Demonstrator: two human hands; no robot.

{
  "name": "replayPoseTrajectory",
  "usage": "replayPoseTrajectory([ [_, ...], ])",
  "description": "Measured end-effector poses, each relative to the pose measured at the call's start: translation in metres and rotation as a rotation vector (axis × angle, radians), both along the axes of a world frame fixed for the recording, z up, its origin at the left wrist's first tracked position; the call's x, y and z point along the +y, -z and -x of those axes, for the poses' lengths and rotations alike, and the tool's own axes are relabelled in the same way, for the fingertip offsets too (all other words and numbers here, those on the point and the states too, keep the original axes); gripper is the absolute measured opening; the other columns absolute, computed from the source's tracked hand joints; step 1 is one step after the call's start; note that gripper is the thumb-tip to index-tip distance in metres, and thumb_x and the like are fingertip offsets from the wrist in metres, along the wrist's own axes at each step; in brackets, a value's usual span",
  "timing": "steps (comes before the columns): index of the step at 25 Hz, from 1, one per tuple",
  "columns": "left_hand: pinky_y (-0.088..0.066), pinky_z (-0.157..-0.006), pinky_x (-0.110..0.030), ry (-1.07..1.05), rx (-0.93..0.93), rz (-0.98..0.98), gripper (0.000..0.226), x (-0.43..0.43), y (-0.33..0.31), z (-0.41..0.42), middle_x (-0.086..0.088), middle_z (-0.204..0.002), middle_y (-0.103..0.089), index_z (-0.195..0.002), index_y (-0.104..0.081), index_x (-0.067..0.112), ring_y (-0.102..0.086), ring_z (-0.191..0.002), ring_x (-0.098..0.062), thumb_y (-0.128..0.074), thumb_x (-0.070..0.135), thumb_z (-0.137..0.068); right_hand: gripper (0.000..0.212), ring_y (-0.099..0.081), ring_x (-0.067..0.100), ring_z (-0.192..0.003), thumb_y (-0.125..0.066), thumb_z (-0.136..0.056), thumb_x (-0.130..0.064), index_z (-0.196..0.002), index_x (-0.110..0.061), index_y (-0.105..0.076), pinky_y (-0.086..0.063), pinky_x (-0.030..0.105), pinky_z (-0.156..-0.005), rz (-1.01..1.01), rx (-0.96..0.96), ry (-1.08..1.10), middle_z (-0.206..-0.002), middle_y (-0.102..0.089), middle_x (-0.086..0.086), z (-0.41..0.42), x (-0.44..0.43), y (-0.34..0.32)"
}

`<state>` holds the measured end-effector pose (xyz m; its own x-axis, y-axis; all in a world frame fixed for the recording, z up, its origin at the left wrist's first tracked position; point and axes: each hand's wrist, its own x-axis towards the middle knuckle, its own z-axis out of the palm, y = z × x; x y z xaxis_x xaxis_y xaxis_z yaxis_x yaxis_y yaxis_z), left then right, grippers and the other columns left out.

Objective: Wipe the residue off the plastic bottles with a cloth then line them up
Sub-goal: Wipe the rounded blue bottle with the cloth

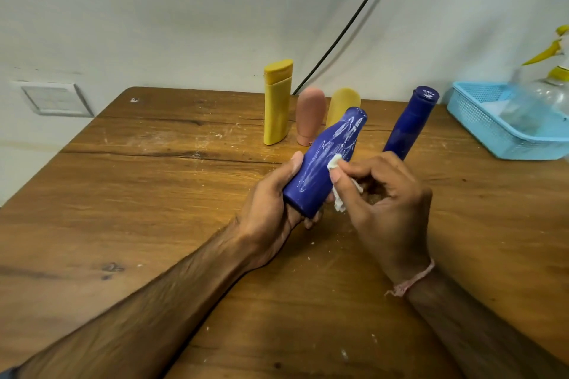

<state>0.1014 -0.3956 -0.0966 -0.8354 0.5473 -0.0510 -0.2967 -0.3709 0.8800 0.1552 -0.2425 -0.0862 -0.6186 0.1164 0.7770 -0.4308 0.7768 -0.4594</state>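
My left hand point(271, 194) grips a blue plastic bottle point(323, 160) by its base, tilted with the neck pointing away; white residue streaks its side. My right hand point(385, 197) pinches a small white cloth point(338, 194) against the bottle's right side. A second blue bottle point(409, 123) stands tilted behind my right hand. At the back, a tall yellow bottle point(277, 104), a pink bottle point(310, 115) and a pale yellow bottle point(343, 103) stand side by side, the last partly hidden by the held bottle.
A light blue plastic basket point(505, 135) with clear plastic items sits at the table's right edge. A black cable point(354, 21) runs down the wall behind the bottles. White crumbs are scattered on the wooden table point(154, 194). A wall socket point(55, 98) is at left.
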Motion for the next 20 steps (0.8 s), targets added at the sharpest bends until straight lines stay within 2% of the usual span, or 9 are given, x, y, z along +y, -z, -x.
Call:
replayPoseTrajectory([
  [3,-0.036,-0.061,-0.036,-0.010,-0.014,-0.069,0.049,0.003,-0.002,-0.003,-0.022,-0.097,-0.068,-0.119,-0.069,0.005,-0.061,-0.074,-0.025,-0.042,0.043,-0.104,0.010,-0.063,0.007,-0.082,-0.077,-0.088,-0.015,-0.090,-0.006,-0.075,-0.053,0.018,-0.070,-0.121,-0.037,-0.196,-0.090,-0.069,0.004,-0.004,-0.009,0.001],
  [5,-0.037,-0.062,-0.037,-0.030,0.006,-0.050,0.054,0.005,-0.001,-0.003,-0.024,-0.099,-0.066,-0.119,-0.068,0.001,-0.058,-0.078,-0.028,-0.046,0.047,-0.099,0.009,-0.063,0.009,-0.083,-0.077,-0.088,-0.013,-0.091,-0.004,-0.075,-0.053,0.017,-0.072,-0.111,0.000,-0.158,-0.091,-0.068,0.006,-0.001,-0.012,0.001],
  [8,-0.042,-0.061,-0.037,-0.046,0.066,0.037,0.050,0.004,-0.002,-0.006,-0.023,-0.097,-0.063,-0.112,-0.068,0.007,-0.056,-0.072,-0.026,-0.045,0.049,-0.099,0.010,-0.061,0.009,-0.075,-0.075,-0.088,-0.014,-0.085,-0.006,-0.073,-0.053,0.023,-0.065,-0.007,0.010,-0.035,-0.085,-0.067,0.004,0.001,-0.003,0.000],
  [10,-0.049,-0.071,-0.036,-0.041,0.006,-0.037,0.045,0.003,-0.005,-0.008,-0.021,-0.098,-0.068,-0.108,-0.071,0.008,-0.064,-0.081,-0.027,-0.043,0.043,-0.101,0.010,-0.062,0.009,-0.072,-0.077,-0.087,-0.013,-0.081,-0.005,-0.074,-0.052,0.024,-0.061,-0.075,-0.039,-0.179,-0.082,-0.067,0.003,-0.004,-0.006,0.001],
  [12,-0.056,-0.074,-0.034,-0.022,-0.009,-0.086,0.045,0.003,-0.005,-0.009,-0.015,-0.094,-0.073,-0.103,-0.076,0.008,-0.070,-0.083,-0.021,-0.041,0.038,-0.104,0.006,-0.063,0.009,-0.075,-0.079,-0.087,-0.010,-0.086,-0.004,-0.077,-0.052,0.019,-0.066,-0.129,-0.019,-0.254,-0.085,-0.068,0.005,-0.006,-0.015,0.000],
  [14,-0.049,-0.069,-0.038,-0.026,0.048,-0.014,0.046,0.005,-0.002,-0.007,-0.012,-0.088,-0.071,-0.099,-0.077,0.011,-0.065,-0.078,-0.021,-0.043,0.042,-0.103,0.008,-0.063,0.009,-0.079,-0.077,-0.089,-0.012,-0.090,-0.005,-0.075,-0.053,0.020,-0.070,-0.063,0.032,-0.118,-0.088,-0.068,0.006,-0.001,-0.015,-0.003],
  [16,-0.043,-0.066,-0.040,-0.026,0.078,0.012,0.046,0.004,-0.001,-0.008,-0.013,-0.086,-0.067,-0.099,-0.076,0.012,-0.058,-0.075,-0.024,-0.042,0.043,-0.102,0.009,-0.063,0.011,-0.077,-0.077,-0.089,-0.012,-0.087,-0.005,-0.073,-0.054,0.026,-0.066,0.007,0.042,-0.034,-0.087,-0.068,0.005,0.000,-0.009,-0.004],
  [19,-0.051,-0.084,-0.040,-0.006,0.007,-0.072,0.047,0.004,-0.004,-0.010,-0.014,-0.095,-0.074,-0.097,-0.081,0.013,-0.069,-0.090,-0.024,-0.041,0.037,-0.104,0.006,-0.063,0.009,-0.077,-0.080,-0.086,-0.008,-0.088,-0.004,-0.077,-0.053,0.020,-0.067,-0.123,-0.013,-0.228,-0.086,-0.069,0.005,-0.007,-0.014,-0.002],
  [20,-0.053,-0.083,-0.038,-0.006,0.007,-0.073,0.046,0.004,-0.006,-0.011,-0.013,-0.093,-0.075,-0.094,-0.081,0.014,-0.070,-0.089,-0.022,-0.042,0.038,-0.102,0.007,-0.063,0.008,-0.079,-0.080,-0.087,-0.010,-0.092,-0.005,-0.078,-0.053,0.018,-0.070,-0.145,-0.002,-0.234,-0.088,-0.069,0.006,-0.007,-0.016,-0.002],
])
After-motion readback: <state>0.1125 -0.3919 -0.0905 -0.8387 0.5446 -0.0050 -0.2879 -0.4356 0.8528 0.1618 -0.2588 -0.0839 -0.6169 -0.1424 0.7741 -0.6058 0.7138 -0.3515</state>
